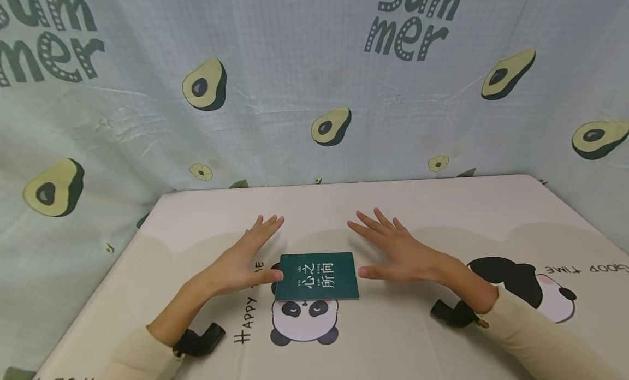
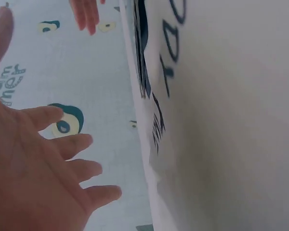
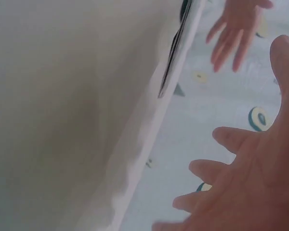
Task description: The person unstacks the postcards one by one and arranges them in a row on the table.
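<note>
A dark green booklet (image 1: 316,276) with white characters on its cover lies flat on the table, over part of a printed panda. To its left my left hand (image 1: 245,262) is raised with fingers spread, and its thumb overlaps the booklet's left edge in the head view. My right hand (image 1: 398,251) hovers on the other side, fingers spread, its thumb just right of the booklet. Nothing is held in either palm. In the left wrist view the booklet (image 2: 140,53) appears edge-on, below the level of the hand. Its thin edge (image 3: 171,60) also shows in the right wrist view.
The pale table cover (image 1: 393,336) carries printed pandas and lettering. Behind the table hangs a light curtain (image 1: 275,85) with avocado prints. A black wrist strap piece (image 1: 200,340) sits on the left wrist, another black piece (image 1: 454,313) on the right.
</note>
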The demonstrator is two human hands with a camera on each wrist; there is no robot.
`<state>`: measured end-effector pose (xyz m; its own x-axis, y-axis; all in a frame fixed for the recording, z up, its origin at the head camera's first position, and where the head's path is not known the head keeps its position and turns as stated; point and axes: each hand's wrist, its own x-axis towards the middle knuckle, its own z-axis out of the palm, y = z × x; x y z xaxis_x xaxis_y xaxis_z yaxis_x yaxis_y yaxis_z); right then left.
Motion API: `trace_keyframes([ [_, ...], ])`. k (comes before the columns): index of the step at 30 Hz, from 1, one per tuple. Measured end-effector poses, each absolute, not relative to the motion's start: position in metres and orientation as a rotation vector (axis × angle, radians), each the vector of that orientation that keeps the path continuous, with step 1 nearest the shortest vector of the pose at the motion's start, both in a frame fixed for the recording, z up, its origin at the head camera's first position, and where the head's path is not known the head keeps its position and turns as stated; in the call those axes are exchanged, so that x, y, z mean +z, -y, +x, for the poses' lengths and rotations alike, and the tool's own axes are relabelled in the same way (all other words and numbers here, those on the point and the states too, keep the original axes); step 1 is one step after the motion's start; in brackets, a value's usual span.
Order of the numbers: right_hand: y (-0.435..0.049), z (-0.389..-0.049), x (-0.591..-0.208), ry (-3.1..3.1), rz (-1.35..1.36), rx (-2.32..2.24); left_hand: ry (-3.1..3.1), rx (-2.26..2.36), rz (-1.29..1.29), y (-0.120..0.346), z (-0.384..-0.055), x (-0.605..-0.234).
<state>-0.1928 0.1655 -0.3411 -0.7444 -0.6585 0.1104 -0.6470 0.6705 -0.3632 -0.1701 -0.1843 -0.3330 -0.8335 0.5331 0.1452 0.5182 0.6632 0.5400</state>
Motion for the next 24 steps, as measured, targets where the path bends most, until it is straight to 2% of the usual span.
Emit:
trace_keyframes([
  [3, -0.159, -0.189, -0.341, -2.751, -1.092, -0.733, -2.790, 0.952, 0.838, 0.179, -0.167, -0.336],
  [11, -0.141, -0.178, -0.346, -2.628, -0.829, -0.942, -2.688, 1.120, 0.573, 0.162, -0.162, -0.343],
  [24, -0.138, -0.176, -0.355, -2.609, -0.933, -0.822, -2.766, 0.933, 0.800, 0.171, -0.169, -0.363],
])
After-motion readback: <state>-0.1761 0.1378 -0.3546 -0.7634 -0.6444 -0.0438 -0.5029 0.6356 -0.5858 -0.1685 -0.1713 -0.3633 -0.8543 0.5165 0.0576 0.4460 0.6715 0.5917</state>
